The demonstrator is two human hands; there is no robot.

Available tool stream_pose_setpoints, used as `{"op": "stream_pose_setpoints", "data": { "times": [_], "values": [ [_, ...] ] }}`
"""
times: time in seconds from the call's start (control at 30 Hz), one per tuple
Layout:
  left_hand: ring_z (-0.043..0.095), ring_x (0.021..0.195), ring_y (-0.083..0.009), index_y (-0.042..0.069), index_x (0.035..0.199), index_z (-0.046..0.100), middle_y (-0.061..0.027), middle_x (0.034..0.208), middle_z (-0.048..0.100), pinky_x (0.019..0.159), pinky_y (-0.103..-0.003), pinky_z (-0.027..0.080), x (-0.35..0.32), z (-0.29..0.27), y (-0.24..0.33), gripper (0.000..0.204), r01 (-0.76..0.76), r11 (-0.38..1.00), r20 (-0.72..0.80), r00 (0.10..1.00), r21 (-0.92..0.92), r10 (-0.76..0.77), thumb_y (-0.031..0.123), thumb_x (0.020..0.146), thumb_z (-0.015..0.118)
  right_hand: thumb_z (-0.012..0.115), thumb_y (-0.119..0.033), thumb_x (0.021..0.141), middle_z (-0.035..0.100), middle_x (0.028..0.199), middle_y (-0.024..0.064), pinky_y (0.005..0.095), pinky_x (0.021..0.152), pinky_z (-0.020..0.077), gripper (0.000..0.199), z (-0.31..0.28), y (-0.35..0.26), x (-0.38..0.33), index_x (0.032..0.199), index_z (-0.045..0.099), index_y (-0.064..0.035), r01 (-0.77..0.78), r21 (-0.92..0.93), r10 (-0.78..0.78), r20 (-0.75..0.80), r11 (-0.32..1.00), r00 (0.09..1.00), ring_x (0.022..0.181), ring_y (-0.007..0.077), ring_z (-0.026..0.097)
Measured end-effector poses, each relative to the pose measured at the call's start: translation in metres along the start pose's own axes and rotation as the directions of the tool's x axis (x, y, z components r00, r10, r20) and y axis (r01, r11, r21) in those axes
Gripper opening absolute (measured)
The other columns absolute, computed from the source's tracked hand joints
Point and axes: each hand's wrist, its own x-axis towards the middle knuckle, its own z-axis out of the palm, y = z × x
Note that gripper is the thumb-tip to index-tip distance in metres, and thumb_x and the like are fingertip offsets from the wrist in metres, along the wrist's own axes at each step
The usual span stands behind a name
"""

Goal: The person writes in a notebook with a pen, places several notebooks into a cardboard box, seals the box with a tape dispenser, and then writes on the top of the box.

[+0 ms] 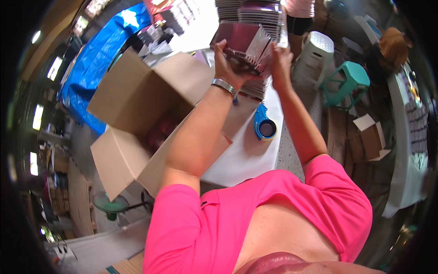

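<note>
Partly, the left forearm point(203, 125) hides a carton point(121, 96) near a tape dispenser point(260, 119).

The tape dispenser point(261, 118) lies on the table point(242, 157), right of the carton point(153, 98), before the stacked packs point(260, 16).

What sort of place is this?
It looks like a packing area, perhaps in a small workshop or warehouse, though I can't be certain. An open cardboard box, piled stacks of thin pieces and a blue tape dispenser on a white table suggest it.
</note>
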Motion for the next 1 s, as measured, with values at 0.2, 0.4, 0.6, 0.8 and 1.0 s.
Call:
{"op": "stream_pose_setpoints", "data": {
  "times": [0.2,0.4,0.6,0.8,1.0],
  "values": [
    [0.029,0.134,-0.0412,0.014,0.142,0.034,-0.014,0.148,0.031,0.103,-0.07,0.017,-0.129,-0.009,0.095,0.082,-0.11,0.967,0.692,0.68,-0.231,0.243,0.063,0.078,0.045,0.059,-0.047,0.086,0.06,0.107,0.0083,0.0306,0.078,0.048,0.055,0.023,-0.194,-0.002,0.125,0.05,-0.0085,-0.294,0.416,-0.071,0.669,0.86,0.74,0.094,0.019,0.059],
    [0.039,0.13,-0.0344,0.011,0.14,0.037,-0.0116,0.145,0.037,0.104,-0.058,0.031,-0.269,-0.063,0.126,0.07,-0.548,0.816,0.289,0.764,-0.184,0.577,0.054,0.085,0.041,0.06,-0.024,0.089,0.058,0.105,0.0049,0.0273,0.077,0.0454,0.023,0.139,-0.254,-0.035,0.106,0.061,-0.0079,0.49,0.255,-0.36,0.923,0.834,0.132,0.093,0.0121,0.055],
    [0.042,0.128,-0.0334,0.015,0.139,0.041,-0.0109,0.14,0.044,0.101,-0.062,0.034,-0.366,-0.143,0.118,0.066,-0.716,0.684,-0.003,0.691,-0.137,0.723,0.05,0.083,0.048,0.062,-0.04,0.081,0.063,0.104,0.0204,0.0403,0.08,0.0506,0.065,0.245,-0.185,-0.159,0.131,0.043,-0.003,0.739,-0.217,0.036,0.967,0.638,0.252,0.094,0.0325,0.063],
    [0.046,0.124,-0.0355,0.012,0.137,0.043,-0.0117,0.137,0.047,0.099,-0.062,0.036,-0.381,-0.154,0.131,0.062,-0.832,0.526,-0.027,0.538,-0.177,0.842,0.044,0.084,0.049,0.054,-0.028,0.087,0.039,0.139,0.0189,0.0411,0.098,0.041,0.053,0.272,-0.164,-0.185,0.133,0.043,-0.0041,0.531,-0.173,0.25,0.965,0.83,-0.077,0.118,0.0262,0.05],
    [0.06,0.102,-0.0249,0.006,0.117,0.053,-0.008,0.116,0.059,0.09,-0.041,0.049,-0.356,-0.133,0.135,0.041,-0.857,0.515,-0.229,0.494,0.035,0.839,0.034,0.086,0.055,0.065,-0.048,0.081,0.056,0.12,0.0161,0.0352,0.087,0.0485,0.077,0.262,-0.242,-0.198,0.139,0.037,-0.0065,-0.209,0.118,-0.137,0.987,0.971,-0.082,0.105,0.0223,0.058]
  ]
}}
